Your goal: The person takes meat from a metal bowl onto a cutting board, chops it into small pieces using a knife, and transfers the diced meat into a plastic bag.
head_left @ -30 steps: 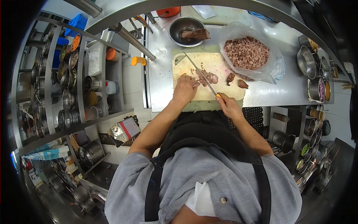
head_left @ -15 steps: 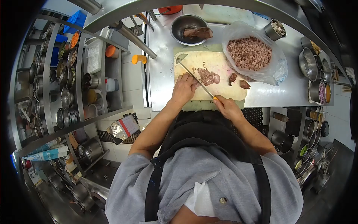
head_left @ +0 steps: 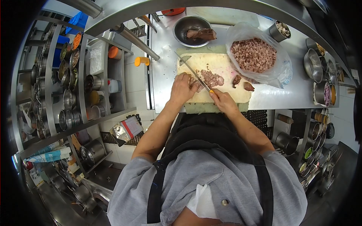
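Observation:
A cream cutting board (head_left: 226,96) lies over a greenish one at the steel counter's edge. My right hand (head_left: 225,102) is closed around the yellow handle of a long knife (head_left: 194,72), whose blade slants up and left across the board. Left of the blade, my left hand (head_left: 181,89) has its fingers bent down on a piece of meat, mostly hidden beneath them. Chopped meat (head_left: 212,78) lies right beside the blade. Two darker pieces of meat (head_left: 236,81) rest at the board's right side.
Behind the board stands a metal bowl (head_left: 181,32) with a large meat piece. A plastic bag (head_left: 281,71) of diced meat lies at its right, near a metal container (head_left: 274,34). Shelves with pans (head_left: 69,98) fill the left. A steel rail (head_left: 226,4) crosses overhead.
The knife blade has shifted and its tip points further up and left. Both hands have moved slightly. The metal container at the upper right was not visible in the oldest frame.

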`<state>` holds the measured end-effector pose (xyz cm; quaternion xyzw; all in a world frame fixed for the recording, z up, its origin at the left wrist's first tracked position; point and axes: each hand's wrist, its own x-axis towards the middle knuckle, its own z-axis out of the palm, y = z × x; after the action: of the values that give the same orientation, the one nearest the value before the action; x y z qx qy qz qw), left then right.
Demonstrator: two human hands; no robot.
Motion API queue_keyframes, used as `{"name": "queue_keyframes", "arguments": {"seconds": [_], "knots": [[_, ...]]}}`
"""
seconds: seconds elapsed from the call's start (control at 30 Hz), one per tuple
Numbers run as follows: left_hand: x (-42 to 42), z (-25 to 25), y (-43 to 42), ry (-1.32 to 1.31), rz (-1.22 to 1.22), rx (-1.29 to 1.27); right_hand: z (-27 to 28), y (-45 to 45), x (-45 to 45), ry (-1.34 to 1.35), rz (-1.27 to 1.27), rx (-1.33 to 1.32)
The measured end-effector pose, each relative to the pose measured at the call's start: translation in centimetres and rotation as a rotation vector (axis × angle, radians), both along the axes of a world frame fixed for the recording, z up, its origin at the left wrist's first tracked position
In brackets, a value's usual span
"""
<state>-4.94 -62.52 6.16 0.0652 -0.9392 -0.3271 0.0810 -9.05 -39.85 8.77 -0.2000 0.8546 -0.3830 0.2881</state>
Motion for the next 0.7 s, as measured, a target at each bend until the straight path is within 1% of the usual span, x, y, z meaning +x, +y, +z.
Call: {"name": "queue_keyframes", "arguments": {"seconds": [0.07,0.13,0.27,0.33,0.37,0.43,0.47,0.53,0.6,0.7], "knots": [[-0.4,0.5,-0.2,-0.002,0.009,-0.029,-0.3,0.3,-0.1,-0.022,-0.033,-0.017],[-0.7,0.6,-0.4,-0.089,-0.052,-0.097,0.4,0.6,-0.4,-0.034,-0.036,-0.005],[0.0,-0.4,-0.3,-0.101,-0.117,-0.059,1.3,1.5,-0.1,-0.021,-0.008,0.023],[0.6,-0.2,-0.1,0.088,-0.103,-0.031,1.6,1.8,0.2,-0.008,0.005,0.031],[0.9,-0.2,0.0,0.088,-0.101,-0.028,1.8,1.9,0.4,0.004,0.019,0.036],[1.2,0.8,0.0,-0.001,-0.039,0.087,2.5,1.9,0.9,0.025,0.03,0.025],[1.3,0.5,0.0,-0.003,-0.035,0.089,2.7,1.9,1.0,0.048,0.038,0.012],[1.2,0.0,0.1,0.089,-0.107,0.027,2.8,1.7,1.0,0.049,0.068,0.038],[1.2,-0.3,0.3,0.082,-0.097,0.022,2.6,1.5,1.0,0.052,0.097,0.064],[1.0,-0.2,0.7,0.075,-0.078,0.004,1.9,1.3,0.7,0.082,0.122,0.028]]}}
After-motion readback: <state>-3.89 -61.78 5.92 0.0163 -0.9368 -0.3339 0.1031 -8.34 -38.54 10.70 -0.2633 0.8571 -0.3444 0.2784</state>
